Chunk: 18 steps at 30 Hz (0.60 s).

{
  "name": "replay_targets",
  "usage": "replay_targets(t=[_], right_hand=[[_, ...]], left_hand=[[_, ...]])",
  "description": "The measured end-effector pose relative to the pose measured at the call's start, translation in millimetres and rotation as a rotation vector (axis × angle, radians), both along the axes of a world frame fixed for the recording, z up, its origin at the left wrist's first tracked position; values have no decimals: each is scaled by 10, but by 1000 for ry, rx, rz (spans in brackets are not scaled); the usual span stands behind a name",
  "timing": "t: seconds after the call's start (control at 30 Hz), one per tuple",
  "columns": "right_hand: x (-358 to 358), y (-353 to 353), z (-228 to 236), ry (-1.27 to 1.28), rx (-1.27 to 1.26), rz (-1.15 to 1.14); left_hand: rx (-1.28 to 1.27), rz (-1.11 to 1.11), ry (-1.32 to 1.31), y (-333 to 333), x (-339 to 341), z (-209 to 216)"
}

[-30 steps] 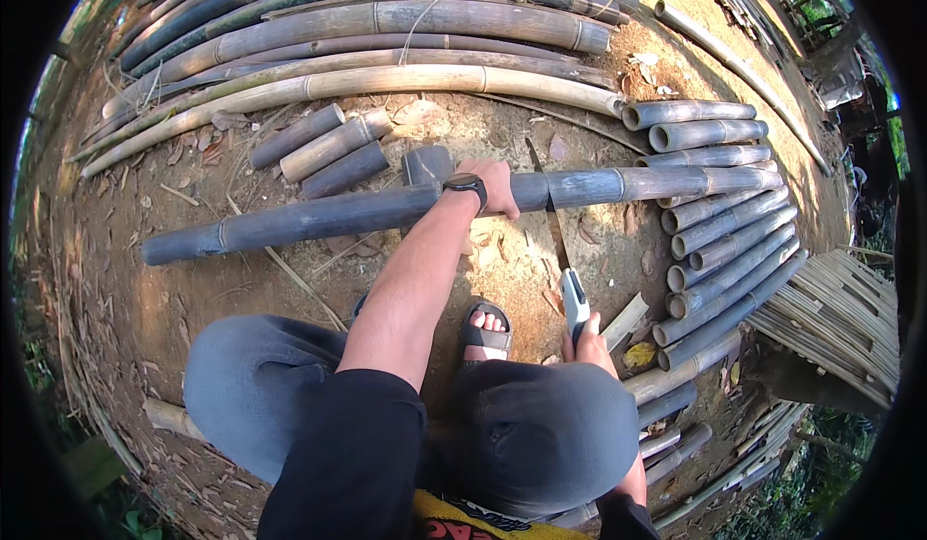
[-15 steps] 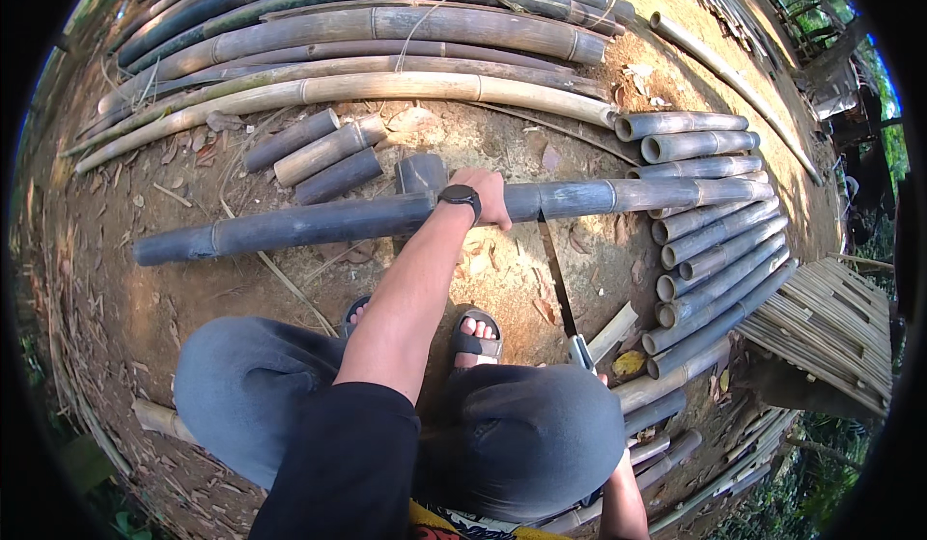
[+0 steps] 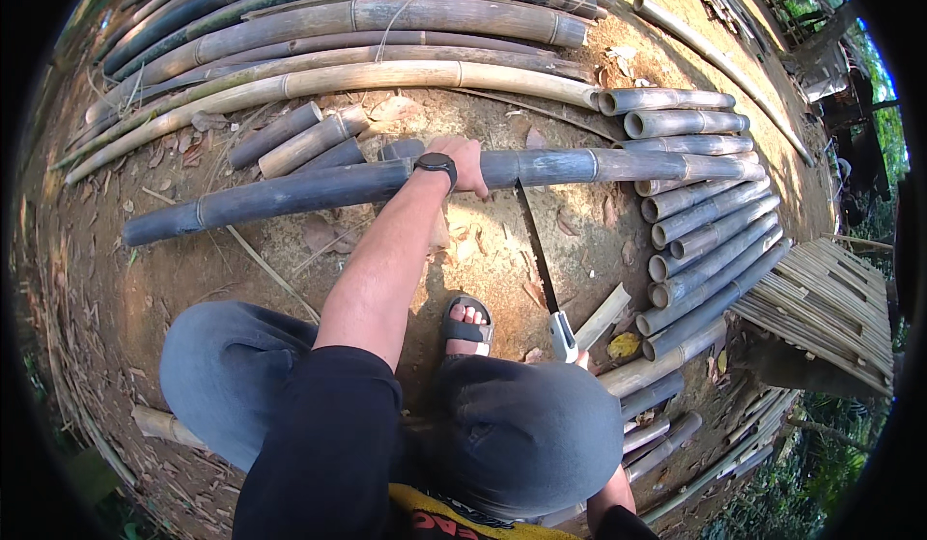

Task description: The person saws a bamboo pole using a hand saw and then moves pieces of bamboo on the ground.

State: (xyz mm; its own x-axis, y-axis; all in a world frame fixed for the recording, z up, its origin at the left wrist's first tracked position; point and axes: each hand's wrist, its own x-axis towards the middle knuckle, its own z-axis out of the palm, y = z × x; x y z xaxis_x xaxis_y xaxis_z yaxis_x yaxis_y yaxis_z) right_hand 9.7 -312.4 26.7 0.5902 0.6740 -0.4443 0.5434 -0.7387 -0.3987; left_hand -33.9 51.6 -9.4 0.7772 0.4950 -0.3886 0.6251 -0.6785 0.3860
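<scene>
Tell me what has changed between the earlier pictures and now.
The right hand has drawn the saw back toward the person since the first picture: its tip showed beyond the bamboo pole then, and no longer does. That hand is now mostly hidden by the right knee. Nothing was let go: the left hand stays on the pole.

bamboo pole (image 3: 309, 195): grey-blue, pale-ringed | saw blade (image 3: 536, 250): dark | saw handle (image 3: 563, 337): pale grey | leaf (image 3: 624, 346): yellow
</scene>
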Motion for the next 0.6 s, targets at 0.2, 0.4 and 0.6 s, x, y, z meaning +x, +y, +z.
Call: replay_targets(t=[0.2,0.4,0.6], right_hand=[[-275,-503,425,69,-73,-101],[-513,-855,623,112,-3,-168],[-485,-1646,1356,-1,176,-185]], left_hand=[[-36,-6,65,-64,-47,47],[25,10,71,-229,-101,157],[117,14,23,-327,-90,91]])
